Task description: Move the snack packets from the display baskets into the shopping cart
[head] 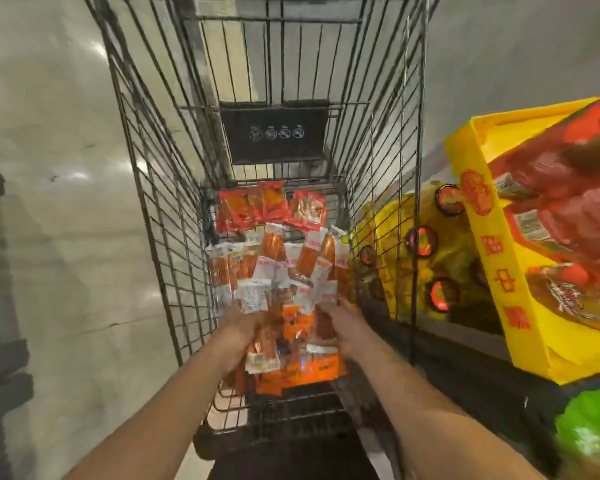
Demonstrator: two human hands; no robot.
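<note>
Packets (274,265) already lie in a heap on the floor of the cart (160,209). Red ones sit at the far end and pale ones with orange sticks lie nearer.

Only the head view is here. Both arms reach down into the cart. The left hand (239,327) and the right hand (343,329) hold one bunch (288,344) of orange packets between them, low over the heap. The fingers of each hand curl round a side of the bunch. The picture is blurry, so it may be that some packets are slipping loose, but I cannot tell.

A yellow box (499,258) full of red packets stands just beside the cart on the right, outside the wires. More yellow stock shows below it.

I think the step now is to let the bunch go into the cart. To do it well, keep the hands low and near the heap. Then open both hands together, so the packets drop flat. Aim for the bare near end of the cart floor, so nothing pokes through the wires.
</note>
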